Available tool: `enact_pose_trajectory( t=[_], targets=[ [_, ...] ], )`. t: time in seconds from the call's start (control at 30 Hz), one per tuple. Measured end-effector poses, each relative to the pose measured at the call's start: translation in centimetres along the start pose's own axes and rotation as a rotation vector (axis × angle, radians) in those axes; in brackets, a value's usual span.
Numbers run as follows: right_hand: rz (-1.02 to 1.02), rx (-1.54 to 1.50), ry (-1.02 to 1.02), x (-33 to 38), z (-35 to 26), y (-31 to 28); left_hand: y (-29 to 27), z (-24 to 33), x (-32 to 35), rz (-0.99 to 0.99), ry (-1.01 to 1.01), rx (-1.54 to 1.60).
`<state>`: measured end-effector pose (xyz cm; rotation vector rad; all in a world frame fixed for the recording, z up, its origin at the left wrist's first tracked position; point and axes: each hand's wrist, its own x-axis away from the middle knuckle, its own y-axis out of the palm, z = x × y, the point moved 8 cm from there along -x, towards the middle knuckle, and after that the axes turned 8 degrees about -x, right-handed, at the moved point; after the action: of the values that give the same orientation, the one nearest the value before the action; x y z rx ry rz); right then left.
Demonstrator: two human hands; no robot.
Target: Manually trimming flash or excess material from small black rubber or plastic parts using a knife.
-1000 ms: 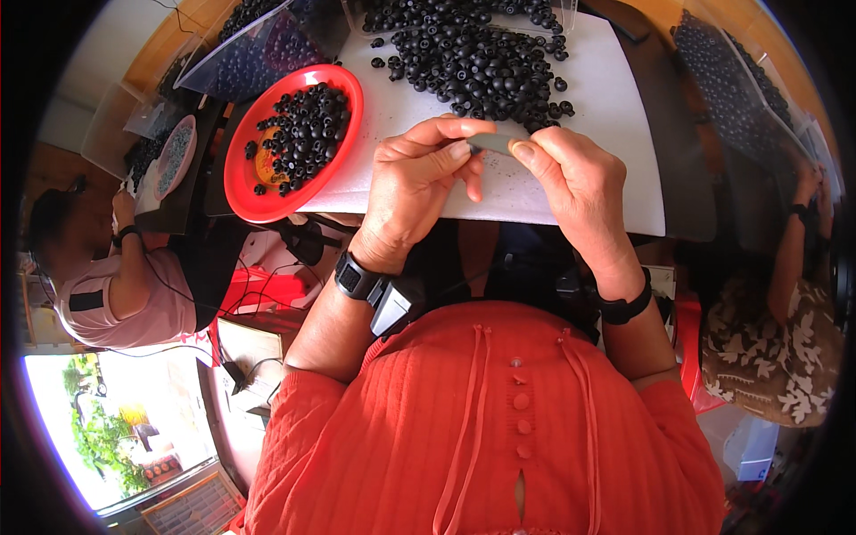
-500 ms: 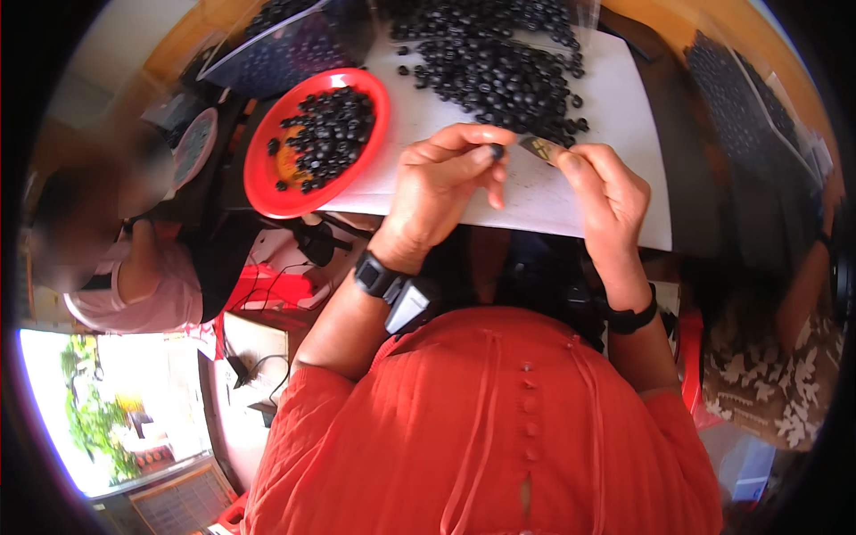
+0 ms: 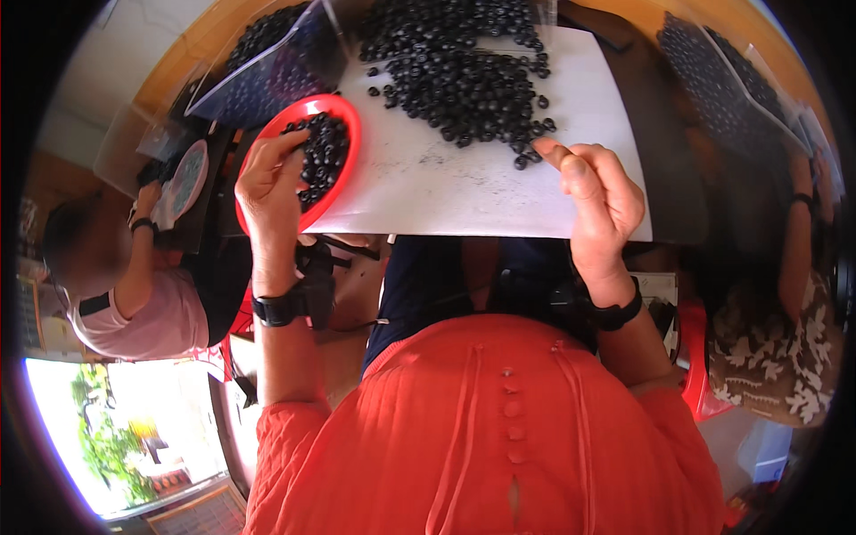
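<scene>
My left hand [image 3: 270, 192] is over the red plate [image 3: 355, 147], its fingertips apart above the round black bead-like pieces [image 3: 325, 160] lying in it. No piece shows between those fingers. Close to the near right edge of the pile of black pieces [image 3: 473, 94], my right hand [image 3: 599, 192] is closed, thumb pressed against the forefinger. It grips a small flat metal piece, seen in the earlier view and now mostly hidden by the fingers. The forefinger side of this hand reaches a few loose black pieces [image 3: 524, 159].
The pile lies on a white board [image 3: 428, 192] speckled with dark bits. Clear-walled bins of black pieces stand at the back left [image 3: 267, 76] and right [image 3: 727, 76]. A person [image 3: 147, 299] sits at left beside a pale plate [image 3: 187, 183]; another person's camouflage clothing [image 3: 776, 357] shows at right.
My left hand, which pinched one black piece by the right hand, has moved left over the red plate and its fingers have parted. The right hand stays near the pile, its metal piece less visible.
</scene>
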<state>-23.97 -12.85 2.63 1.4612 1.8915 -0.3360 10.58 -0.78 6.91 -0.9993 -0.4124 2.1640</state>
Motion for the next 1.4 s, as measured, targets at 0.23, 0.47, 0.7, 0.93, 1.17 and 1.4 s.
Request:
enact_pose_trajectory(
  t=[0.23, 0.47, 0.7, 0.93, 1.17, 1.4],
  targets=[
    [0.028, -0.025, -0.023, 0.2, 0.0, -1.0, 7.9, 6.8, 1.8, -0.135, 0.257, -0.105],
    [0.048, -0.074, -0.057, 0.1, -0.8, -1.3, 16.4, 13.3, 3.6, -0.271, 0.471, -0.112],
    [0.032, -0.087, -0.066, 0.1, -0.5, -1.3, 17.8, 12.1, 3.6, -0.267, 0.421, -0.191],
    [-0.007, -0.090, -0.045, 0.2, -0.8, -1.1, 14.4, 11.7, 3.2, -0.355, 0.565, -0.218],
    [-0.047, -0.047, -0.061, -0.1, -0.9, -0.6, 12.8, 9.0, 3.8, -0.271, 0.190, -0.006],
    [-0.114, 0.395, -0.121, -0.3, -4.2, 0.3, 15.1, 10.5, 3.7, -0.167, 0.436, -0.271]
  ],
)
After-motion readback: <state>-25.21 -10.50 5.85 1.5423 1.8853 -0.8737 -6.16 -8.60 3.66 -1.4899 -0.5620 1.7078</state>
